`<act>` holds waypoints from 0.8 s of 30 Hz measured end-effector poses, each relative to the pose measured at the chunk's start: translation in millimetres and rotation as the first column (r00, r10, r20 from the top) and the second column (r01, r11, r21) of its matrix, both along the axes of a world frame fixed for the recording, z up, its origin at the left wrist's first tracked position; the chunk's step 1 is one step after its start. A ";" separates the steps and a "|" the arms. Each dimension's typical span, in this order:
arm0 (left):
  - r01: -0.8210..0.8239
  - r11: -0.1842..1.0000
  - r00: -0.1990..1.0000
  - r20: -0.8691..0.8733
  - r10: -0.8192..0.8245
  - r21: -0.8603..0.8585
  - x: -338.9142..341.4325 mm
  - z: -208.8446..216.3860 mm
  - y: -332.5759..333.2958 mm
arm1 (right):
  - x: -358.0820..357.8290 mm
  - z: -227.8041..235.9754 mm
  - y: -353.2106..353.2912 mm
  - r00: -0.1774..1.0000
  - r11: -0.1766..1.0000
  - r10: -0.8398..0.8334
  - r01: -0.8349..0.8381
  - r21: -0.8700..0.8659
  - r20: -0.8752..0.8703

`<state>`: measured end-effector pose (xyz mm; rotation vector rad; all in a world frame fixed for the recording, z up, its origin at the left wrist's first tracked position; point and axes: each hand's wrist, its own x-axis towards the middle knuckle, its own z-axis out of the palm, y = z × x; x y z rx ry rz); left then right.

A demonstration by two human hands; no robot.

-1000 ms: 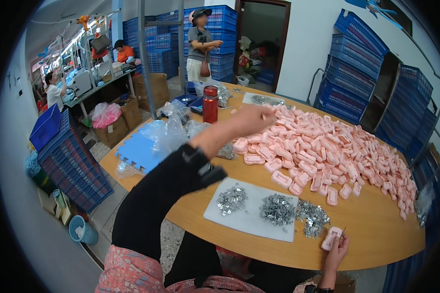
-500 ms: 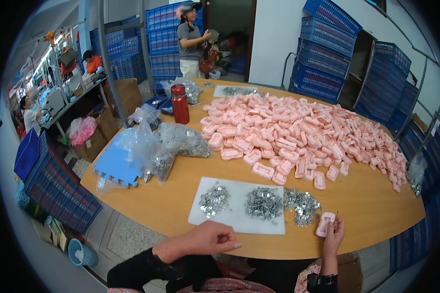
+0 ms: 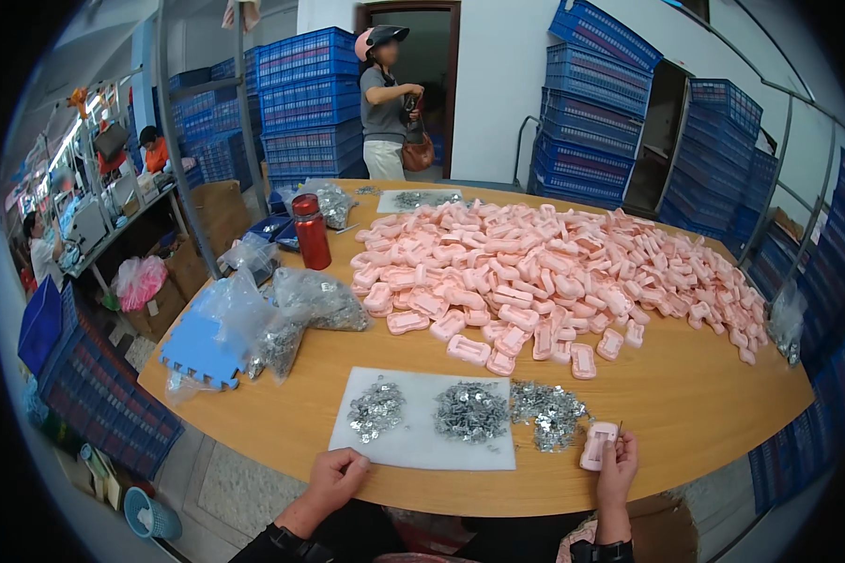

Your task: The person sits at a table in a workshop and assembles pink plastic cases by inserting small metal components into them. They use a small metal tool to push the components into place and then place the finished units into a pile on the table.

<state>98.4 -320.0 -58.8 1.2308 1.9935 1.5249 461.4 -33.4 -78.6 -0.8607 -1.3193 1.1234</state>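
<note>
Fingers of my right hand (image 3: 616, 466) pinch a pink case (image 3: 597, 445) upright at the near edge of the table (image 3: 704, 403), clamped on its right side, just right of the loose metal bits (image 3: 546, 413) lying on the wood. My left hand (image 3: 336, 477) rests at the table edge, curled loosely closed on nothing I can see, its knuckles touching the near-left corner of the white mat (image 3: 422, 441). That mat carries two heaps of small metal parts (image 3: 469, 411). Beyond them a broad pile of pink cases (image 3: 554, 277) covers the middle of the table. To the left lie clear bags (image 3: 314, 298), a blue foam tile (image 3: 197, 352) and a red bottle (image 3: 311, 231). A person (image 3: 385, 98) stands by the doorway, between stacks of blue crates (image 3: 305, 80).
</note>
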 end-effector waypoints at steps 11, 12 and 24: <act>-0.222 0.970 0.955 -0.179 0.237 0.104 6.4 -2.1 14.1 | 0.8 10.9 -7.4 0.998 0.998 0.027 -0.031 -0.060 -0.059; -0.214 0.974 0.956 -0.187 0.224 0.073 7.4 1.7 16.0 | 0.8 11.3 -8.2 0.996 0.998 0.008 -0.013 -0.064 -0.084; -0.234 0.972 0.960 -0.166 0.226 -0.027 5.2 -25.6 21.6 | 6.0 16.2 -3.8 0.983 0.993 -0.017 -0.006 -0.120 -0.185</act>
